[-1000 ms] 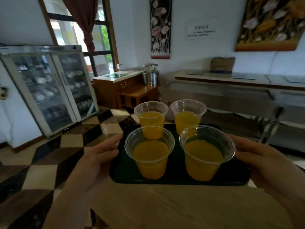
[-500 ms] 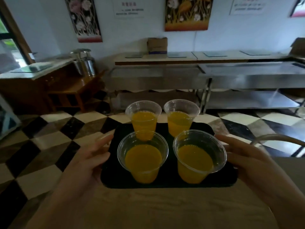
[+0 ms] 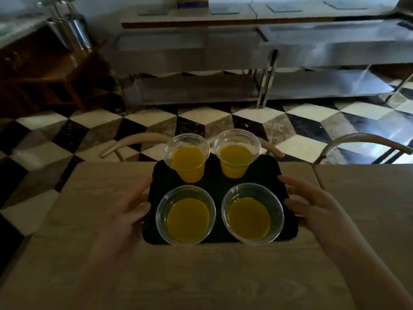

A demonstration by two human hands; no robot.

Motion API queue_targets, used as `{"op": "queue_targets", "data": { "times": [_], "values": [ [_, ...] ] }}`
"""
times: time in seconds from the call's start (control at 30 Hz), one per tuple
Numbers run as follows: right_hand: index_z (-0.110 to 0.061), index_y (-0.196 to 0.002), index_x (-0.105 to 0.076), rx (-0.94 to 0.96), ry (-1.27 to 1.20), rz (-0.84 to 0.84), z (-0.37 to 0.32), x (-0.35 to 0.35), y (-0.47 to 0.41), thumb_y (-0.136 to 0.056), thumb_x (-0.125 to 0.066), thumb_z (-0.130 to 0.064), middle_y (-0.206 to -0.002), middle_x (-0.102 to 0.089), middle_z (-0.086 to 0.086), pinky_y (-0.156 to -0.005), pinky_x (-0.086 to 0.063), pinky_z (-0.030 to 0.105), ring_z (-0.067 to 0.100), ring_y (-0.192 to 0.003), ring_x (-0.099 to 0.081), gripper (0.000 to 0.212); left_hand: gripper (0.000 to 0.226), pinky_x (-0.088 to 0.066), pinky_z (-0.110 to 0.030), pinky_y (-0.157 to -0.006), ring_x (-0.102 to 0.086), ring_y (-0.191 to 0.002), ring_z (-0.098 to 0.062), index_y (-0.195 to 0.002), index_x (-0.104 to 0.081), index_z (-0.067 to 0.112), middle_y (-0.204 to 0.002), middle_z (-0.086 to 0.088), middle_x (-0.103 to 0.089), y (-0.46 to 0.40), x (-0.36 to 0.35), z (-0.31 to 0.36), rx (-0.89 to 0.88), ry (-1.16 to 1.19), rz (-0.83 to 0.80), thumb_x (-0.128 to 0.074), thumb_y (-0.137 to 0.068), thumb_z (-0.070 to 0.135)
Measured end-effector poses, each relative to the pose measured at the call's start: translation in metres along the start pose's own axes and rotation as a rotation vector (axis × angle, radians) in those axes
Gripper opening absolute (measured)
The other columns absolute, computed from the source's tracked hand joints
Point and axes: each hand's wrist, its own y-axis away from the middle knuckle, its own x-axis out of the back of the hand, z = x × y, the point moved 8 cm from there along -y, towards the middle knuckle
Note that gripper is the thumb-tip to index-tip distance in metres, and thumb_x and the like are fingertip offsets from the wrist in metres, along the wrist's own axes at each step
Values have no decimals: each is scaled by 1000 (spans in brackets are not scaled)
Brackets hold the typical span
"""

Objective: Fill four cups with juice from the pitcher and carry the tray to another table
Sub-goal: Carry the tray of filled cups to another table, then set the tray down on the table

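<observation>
A black tray (image 3: 218, 182) is over a light wooden table (image 3: 178, 276); whether it touches the top I cannot tell. On it stand several clear plastic cups of orange juice: far left cup (image 3: 187, 161), far right cup (image 3: 236, 155), near left cup (image 3: 186, 214), near right cup (image 3: 251, 212). My left hand (image 3: 127, 211) grips the tray's left edge, thumb on the rim. My right hand (image 3: 310, 202) grips the right edge the same way. No pitcher is in view.
Two curved chair backs (image 3: 134, 142) (image 3: 366, 142) stand at the table's far side. A second wooden table (image 3: 368, 198) adjoins on the right. Beyond the checkered floor (image 3: 268, 124) are steel counters (image 3: 290, 41) and a wooden cabinet (image 3: 44, 70) at the left.
My view has swung right and tilted down. The tray, held in both hands, has come over the wooden table, lower and nearer its middle. The cups stay upright.
</observation>
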Motion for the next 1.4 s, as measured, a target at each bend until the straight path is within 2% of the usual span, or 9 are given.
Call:
{"op": "queue_targets", "data": {
  "times": [0.2, 0.4, 0.57, 0.8, 0.9, 1.03, 1.1, 1.27, 1.4],
  "values": [
    [-30, -119, -67, -66, 25, -17, 52, -5, -25, -95, -52, 8, -114, -70, -3, -62, -57, 25, 12, -91, -73, 48, 54, -51, -53, -97, -69, -115, -33, -137, -63, 31, -129, -11, -71, -9, 13, -51, 112, -7, 126, -53, -94, 0],
    [-24, -127, -64, -150, 28, 11, 115, -14, -31, -95, -51, 10, -122, -67, 0, -64, -58, 25, 14, -95, -72, 48, 51, -59, -41, -94, -66, -122, -29, -144, -54, 19, -135, -9, -68, -13, 24, -108, 211, 35, 97, -44, -99, -3],
    [-25, -122, -65, -193, -1, 31, 164, -27, -34, -95, -48, 14, -122, -67, -1, -69, -58, 24, 16, -102, -71, 50, 53, -58, -43, -94, -61, -128, -32, -145, -54, 22, -141, -8, -64, -14, 45, -165, 345, 62, 133, -57, -95, 5],
    [-29, -120, -67, -286, 26, 60, 236, -41, -38, -96, -47, 12, -119, -68, -10, -71, -57, 24, 17, -109, -67, 51, 47, -61, -27, -66, -75, -99, -13, -138, -57, 24, -118, 6, -76, -12, 61, -228, 525, 55, 185, -48, -100, -1],
    [-31, -122, -67, -317, 47, 70, 260, -46, -43, -97, -47, 10, -127, -65, -4, -80, -59, 33, 19, -116, -64, 51, 56, -60, -34, -77, -69, -116, -21, -145, -53, 28, -131, 3, -70, -14, 73, -253, 568, 62, 239, -48, -99, -5],
    [-26, -124, -64, -349, 59, 86, 281, -56, -51, -96, -46, 12, -127, -64, -2, -74, -58, 23, 7, -107, -67, 51, 60, -57, -42, -91, -66, -122, -24, -147, -51, 24, -137, -3, -67, -21, 80, -276, 585, 85, 247, -42, -99, -11],
    [-25, -126, -64, -378, 66, 82, 293, -59, -57, -96, -46, 11, -127, -63, -2, -72, -57, 21, 10, -109, -66, 50, 56, -54, -44, -98, -62, -127, -27, -144, -55, 18, -140, -5, -65, -25, 82, -285, 588, 98, 261, -42, -99, -12],
    [-20, -131, -62, -402, 128, 63, 307, -66, -73, -95, -47, 10, -129, -62, 0, -74, -54, 15, 11, -117, -61, 50, 50, -52, -40, -99, -61, -126, -24, -134, -62, 17, -133, 0, -66, -34, 92, -301, 618, 101, 330, -44, -98, -12],
    [-24, -127, -64, -444, 94, 73, 318, -69, -83, -94, -47, 11, -124, -65, 1, -73, -56, 23, 19, -110, -67, 52, 49, -54, -37, -95, -63, -124, -22, -135, -64, 16, -136, -1, -66, -43, 98, -307, 626, 109, 341, -46, -98, -11]
  ]
}}
